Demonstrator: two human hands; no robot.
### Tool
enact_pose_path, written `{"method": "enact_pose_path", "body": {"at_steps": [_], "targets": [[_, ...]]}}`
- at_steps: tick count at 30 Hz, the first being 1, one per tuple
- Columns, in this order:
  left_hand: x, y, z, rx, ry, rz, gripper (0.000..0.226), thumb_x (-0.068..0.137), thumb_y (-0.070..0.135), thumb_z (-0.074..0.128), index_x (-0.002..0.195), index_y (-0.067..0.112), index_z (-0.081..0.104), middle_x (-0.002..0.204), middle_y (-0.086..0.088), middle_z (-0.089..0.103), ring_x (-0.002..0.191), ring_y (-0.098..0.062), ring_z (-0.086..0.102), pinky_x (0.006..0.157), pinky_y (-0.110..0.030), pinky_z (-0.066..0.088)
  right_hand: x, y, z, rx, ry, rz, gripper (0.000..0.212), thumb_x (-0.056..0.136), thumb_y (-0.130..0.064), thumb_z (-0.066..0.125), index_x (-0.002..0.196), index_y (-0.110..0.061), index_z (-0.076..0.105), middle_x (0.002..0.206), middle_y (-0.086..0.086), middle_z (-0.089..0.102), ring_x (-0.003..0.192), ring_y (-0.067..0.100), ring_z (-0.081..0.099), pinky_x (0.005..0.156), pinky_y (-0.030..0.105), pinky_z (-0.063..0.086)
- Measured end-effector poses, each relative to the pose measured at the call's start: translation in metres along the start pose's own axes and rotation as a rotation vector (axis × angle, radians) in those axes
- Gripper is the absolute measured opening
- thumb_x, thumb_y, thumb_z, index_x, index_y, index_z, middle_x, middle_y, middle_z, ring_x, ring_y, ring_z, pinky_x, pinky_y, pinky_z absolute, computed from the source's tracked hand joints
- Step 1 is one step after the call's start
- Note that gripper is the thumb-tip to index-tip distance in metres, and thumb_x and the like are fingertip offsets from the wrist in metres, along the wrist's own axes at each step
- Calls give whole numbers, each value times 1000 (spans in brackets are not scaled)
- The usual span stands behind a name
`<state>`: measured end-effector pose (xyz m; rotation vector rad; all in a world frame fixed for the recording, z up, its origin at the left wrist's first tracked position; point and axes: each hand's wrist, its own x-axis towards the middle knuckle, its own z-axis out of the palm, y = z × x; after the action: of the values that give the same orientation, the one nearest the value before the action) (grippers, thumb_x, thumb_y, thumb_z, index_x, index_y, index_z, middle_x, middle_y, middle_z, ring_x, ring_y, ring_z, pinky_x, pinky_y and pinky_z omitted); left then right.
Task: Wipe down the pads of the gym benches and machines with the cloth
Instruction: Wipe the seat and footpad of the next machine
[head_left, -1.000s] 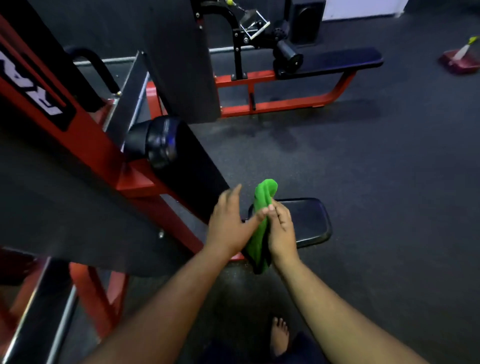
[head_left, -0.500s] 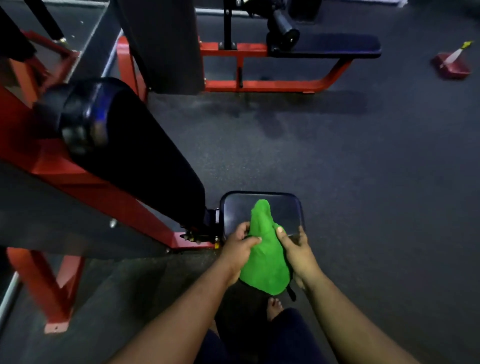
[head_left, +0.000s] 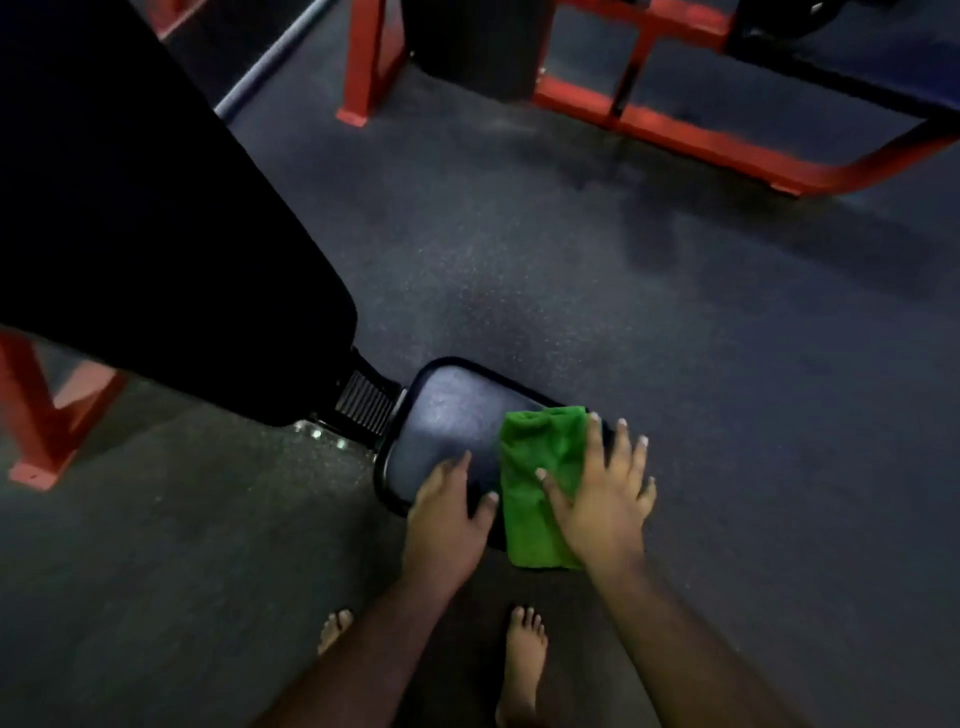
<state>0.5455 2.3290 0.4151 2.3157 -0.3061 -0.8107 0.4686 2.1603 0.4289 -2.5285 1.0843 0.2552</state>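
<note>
A folded green cloth (head_left: 540, 478) lies flat on the right half of a small black seat pad (head_left: 449, 421) low in the view. My right hand (head_left: 602, 499) presses on the cloth with spread, straight fingers. My left hand (head_left: 449, 514) rests on the pad's near left edge, fingers straight, beside the cloth. A long black back pad (head_left: 156, 234) slopes up from the seat toward the upper left.
Red frame legs (head_left: 36, 415) of this machine stand at the left. Another red-framed bench (head_left: 727, 140) sits across the dark rubber floor at the top right. My bare feet (head_left: 524, 654) are just below the seat pad. Open floor lies to the right.
The cloth was held upright between both hands; now it lies flat on the seat pad under my right palm. My left hand has let go and rests on the pad. The view dropped closer.
</note>
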Motion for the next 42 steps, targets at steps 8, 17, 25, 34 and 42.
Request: {"method": "enact_pose_path", "body": {"at_steps": [8,17,25,34,42], "targets": [[48,-88,16,297,215,1,79,95,65,25,160,21,21,168,-3,20,154,-21,20,120,-55,21,22,2,97,-365,-173,-386,81,93,-82,14,162,-40,4,171,4,-5,156,38,-5,112,76,9],[54,-118,12,161,199,92,75,94,54,27,161,23,17,165,3,27,153,-16,22,117,-47,27,131,-122,125,-368,-183,-701,61,102,-66,18,159,-47,6,171,-7,-3,157,25,-6,115,72,4],[58,-126,10,424,84,179,85,93,64,28,161,15,18,170,-4,8,156,-23,11,122,-53,21,47,5,91,-417,-65,-339,63,99,-64,25,159,-45,21,170,-5,17,155,26,19,116,63,21],[67,-133,17,494,125,199,89,92,69,32,161,16,14,170,0,8,156,-17,7,122,-51,18,137,-137,128,-360,-205,-769,58,101,-59,33,156,-46,24,170,-8,12,157,24,6,118,66,10],[65,-110,18,569,117,233,84,87,53,40,158,10,28,168,-10,18,154,-26,20,120,-58,23,97,15,76,-364,-31,-226,66,94,-64,24,158,-48,17,166,2,28,147,29,32,110,62,32]]}}
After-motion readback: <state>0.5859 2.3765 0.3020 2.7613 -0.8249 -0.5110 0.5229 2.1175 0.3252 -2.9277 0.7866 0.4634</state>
